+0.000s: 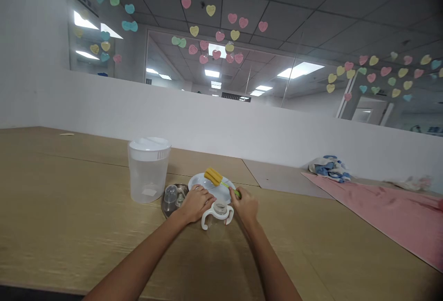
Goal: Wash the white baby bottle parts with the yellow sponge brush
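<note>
Across the lower half, one wood-toned counter (69, 218), backed by a low white wall (194, 123) and, higher up, glass (304, 20) dotted with dozens of heart-shaped sticky notes (211, 10). Down the right side, one pink mat (387, 215); at its far end, one crumpled blue-and-white cloth (330, 168). Left of centre, one translucent tub (148, 179) with a white lid, blocking part of the counter behind. In the middle, one white plate (196, 180), partly hidden by the left hand (197, 205). Between plate and tub, one round metal tray (167, 210), carrying one clear domed cap (170, 194) and at least one teat (179, 199). Just nearer than the plate, upright between both hands, one clear feeding bottle with a white two-handled ring (218, 215) around its neck. Over the plate, one yellow-headed bottle brush (213, 176), its green handle clamped in the fingers of the right hand (245, 205). On the left, fingers together right beside the bottle; impossible to tell whether gripping it.
</note>
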Tool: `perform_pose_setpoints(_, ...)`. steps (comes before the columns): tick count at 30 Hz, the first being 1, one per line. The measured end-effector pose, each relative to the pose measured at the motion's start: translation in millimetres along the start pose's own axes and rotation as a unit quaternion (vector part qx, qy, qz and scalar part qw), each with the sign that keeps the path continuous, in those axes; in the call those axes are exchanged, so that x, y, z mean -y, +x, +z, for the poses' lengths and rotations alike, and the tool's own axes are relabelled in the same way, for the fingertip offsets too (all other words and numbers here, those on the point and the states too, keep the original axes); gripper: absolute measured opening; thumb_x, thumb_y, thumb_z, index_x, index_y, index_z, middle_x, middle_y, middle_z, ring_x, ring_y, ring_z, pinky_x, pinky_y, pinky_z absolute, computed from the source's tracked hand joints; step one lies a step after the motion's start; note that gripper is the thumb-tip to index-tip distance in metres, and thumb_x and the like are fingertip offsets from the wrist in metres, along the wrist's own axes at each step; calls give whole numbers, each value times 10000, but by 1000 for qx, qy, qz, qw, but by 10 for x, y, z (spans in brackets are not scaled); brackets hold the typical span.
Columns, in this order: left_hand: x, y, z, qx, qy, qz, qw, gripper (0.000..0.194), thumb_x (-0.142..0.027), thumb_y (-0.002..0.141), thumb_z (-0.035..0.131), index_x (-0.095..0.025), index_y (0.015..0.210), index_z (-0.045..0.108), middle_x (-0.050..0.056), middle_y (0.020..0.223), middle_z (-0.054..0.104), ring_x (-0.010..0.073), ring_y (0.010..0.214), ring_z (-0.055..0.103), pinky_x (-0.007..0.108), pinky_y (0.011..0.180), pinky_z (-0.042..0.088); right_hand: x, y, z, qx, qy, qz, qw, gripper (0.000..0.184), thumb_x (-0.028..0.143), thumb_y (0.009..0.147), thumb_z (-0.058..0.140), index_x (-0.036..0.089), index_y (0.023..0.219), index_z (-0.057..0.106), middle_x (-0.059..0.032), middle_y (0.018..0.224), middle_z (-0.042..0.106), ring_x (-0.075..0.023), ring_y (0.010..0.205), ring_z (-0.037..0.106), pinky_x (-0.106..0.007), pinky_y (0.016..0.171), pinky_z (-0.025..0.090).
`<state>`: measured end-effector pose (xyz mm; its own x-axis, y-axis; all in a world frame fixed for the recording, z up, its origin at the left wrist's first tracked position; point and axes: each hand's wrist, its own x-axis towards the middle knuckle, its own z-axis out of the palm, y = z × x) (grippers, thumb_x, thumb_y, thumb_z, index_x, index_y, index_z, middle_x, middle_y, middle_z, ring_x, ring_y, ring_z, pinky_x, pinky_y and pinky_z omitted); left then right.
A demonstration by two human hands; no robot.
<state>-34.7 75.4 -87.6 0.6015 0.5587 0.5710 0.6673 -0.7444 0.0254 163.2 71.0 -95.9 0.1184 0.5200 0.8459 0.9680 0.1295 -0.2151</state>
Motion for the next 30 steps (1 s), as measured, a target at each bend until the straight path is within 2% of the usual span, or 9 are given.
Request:
perform_pose_setpoints(6, 14, -3, 63, -19, 37, -24, 999, 395, -356, 917, 333, -177, 802, 667, 69, 793, 634, 208, 814, 530, 361, 800, 344, -3, -2, 7, 1, -3, 0, 1000, 506, 535, 848, 364, 165, 596, 599, -39, 550, 607, -106, 478, 476, -233, 495, 205)
perform_pose_setpoints(10, -10, 0, 85, -38, 51, -55, 996, 408, -383, 907, 348, -167, 745, 654, 69, 764, 623, 218, 827, 528, 386, 835, 333, 4, -1, -3, 5, -3, -1, 1000, 502, 529, 850, 368, 163, 597, 601, -46, 554, 610, -110, 483, 480, -232, 498, 211)
perform_pose_setpoints(20, -74, -18, 62, -78, 72, -168, 980, 494, -542, 837, 386, -140, 737, 656, 134, 832, 613, 273, 881, 531, 446, 856, 348, -25, -1, 20, -6, -11, -8, 1000, 515, 542, 851, 356, 165, 621, 619, -34, 549, 609, -107, 481, 491, -240, 493, 203)
perform_pose_setpoints(26, -73, -15, 36, -81, -2, -185, 979, 335, -426, 830, 455, -178, 656, 599, 72, 762, 641, 246, 846, 556, 436, 865, 341, -36, 6, 15, -19, -7, -3, 1000, 524, 547, 853, 344, 165, 630, 625, -39, 558, 616, -114, 488, 496, -237, 489, 204)
perform_pose_setpoints(30, -4, -4, 33, -172, -98, -214, 956, 254, -388, 854, 423, -187, 784, 563, 49, 843, 632, 219, 863, 565, 371, 805, 397, -18, 18, -15, -21, -10, 11, 1000, 532, 551, 852, 339, 171, 581, 595, -25, 504, 583, -109, 458, 469, -230, 478, 184)
